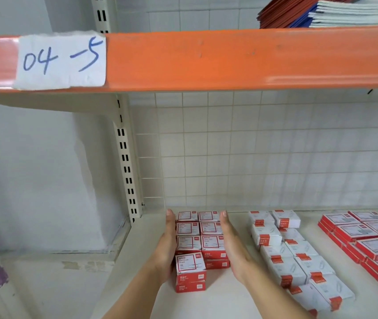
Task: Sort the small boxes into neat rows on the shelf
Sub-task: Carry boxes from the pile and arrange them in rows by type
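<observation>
The double-stacked block of small red-and-white cardboard boxes (200, 245) sits at the left end of the cream metal shelf (142, 238). The left hand (166, 247) and right hand (231, 245) press flat, fingers straight, against the block's sides. The boxes look light, stiff and easily slid; squeezing the side faces suits them.

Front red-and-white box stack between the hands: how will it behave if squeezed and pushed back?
The front stack sits skewed and proud of the block, so it probably twists or topples rather than sliding true. The boxes look like stiff card, likely tolerating side pressure from the flat left hand and right hand.
</observation>
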Available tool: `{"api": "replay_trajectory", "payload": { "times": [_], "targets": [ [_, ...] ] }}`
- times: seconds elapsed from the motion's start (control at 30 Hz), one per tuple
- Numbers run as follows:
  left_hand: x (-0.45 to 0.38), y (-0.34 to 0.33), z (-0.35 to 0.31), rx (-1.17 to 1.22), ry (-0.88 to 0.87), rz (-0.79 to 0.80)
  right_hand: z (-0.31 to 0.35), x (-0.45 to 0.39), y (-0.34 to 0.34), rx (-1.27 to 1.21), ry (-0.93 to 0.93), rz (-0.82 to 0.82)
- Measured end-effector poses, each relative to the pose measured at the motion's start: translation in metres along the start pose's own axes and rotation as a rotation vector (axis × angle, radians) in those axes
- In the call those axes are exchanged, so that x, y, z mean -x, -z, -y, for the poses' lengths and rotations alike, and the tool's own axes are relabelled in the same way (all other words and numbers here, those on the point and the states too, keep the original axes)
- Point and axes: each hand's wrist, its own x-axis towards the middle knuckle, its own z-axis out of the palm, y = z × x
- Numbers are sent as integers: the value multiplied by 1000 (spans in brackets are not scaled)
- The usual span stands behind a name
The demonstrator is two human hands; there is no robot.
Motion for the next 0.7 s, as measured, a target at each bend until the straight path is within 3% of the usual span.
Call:
{"api": "replay_trajectory", "payload": {
  "times": [0.2,0.33,0.5,0.57,0.7],
  "targets": [
    [-2,-4,1,-76,-17,-17,1,-1,-4,57,52,-22],
    [6,-5,3,-196,-116,-131,5,7,-3,105,102,-71],
    [37,4,-1,-725,-559,-417,6,23,3,312,203,-185],
    [52,14,0,-1013,-713,-348,6,29,6,347,224,-214],
    [72,17,12,-1652,-845,-202,5,42,7,375,224,-233]
  ]
}}
